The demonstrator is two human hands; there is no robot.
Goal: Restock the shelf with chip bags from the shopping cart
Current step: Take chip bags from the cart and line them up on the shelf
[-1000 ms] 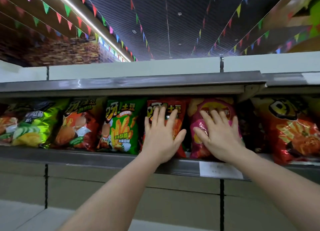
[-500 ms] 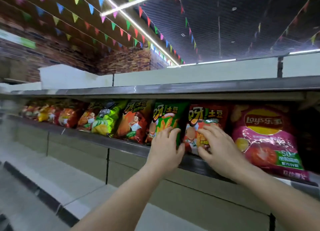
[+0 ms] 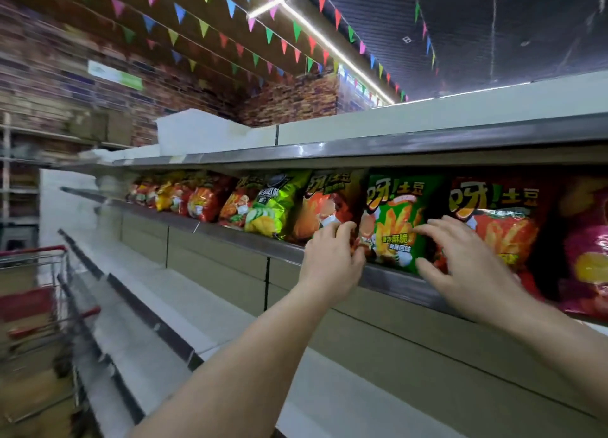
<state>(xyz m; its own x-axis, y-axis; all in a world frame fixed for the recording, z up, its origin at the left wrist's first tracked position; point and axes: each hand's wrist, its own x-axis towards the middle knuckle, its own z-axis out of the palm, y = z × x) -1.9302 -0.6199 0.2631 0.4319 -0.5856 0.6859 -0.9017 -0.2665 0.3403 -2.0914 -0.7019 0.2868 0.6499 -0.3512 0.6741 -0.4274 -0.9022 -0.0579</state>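
A row of chip bags stands on the upper shelf point(image 3: 230, 235) behind its metal rail. My left hand point(image 3: 332, 261) is at the left edge of the green chip bag point(image 3: 393, 227), fingers curled and pinching where it meets the dark orange bag point(image 3: 324, 207). My right hand point(image 3: 460, 260) lies with loosely spread fingers on the green bag's right edge and the red bag point(image 3: 503, 227) beside it. A pink bag point(image 3: 585, 256) stands at the far right. The red-handled shopping cart point(image 3: 33, 251) is at the lower left, blurred; its contents cannot be made out.
Further bags, yellow-green point(image 3: 276, 207) and red-orange point(image 3: 204, 200), continue left along the shelf. White lower shelves point(image 3: 158, 309) step out below my arms. A top shelf point(image 3: 394, 144) overhangs the row. Brick wall and bunting lie beyond.
My view has swung left, bringing the cart into sight. Both hands have moved left along the row, from the red and pink bags to the green bag, and my left fingers have curled.
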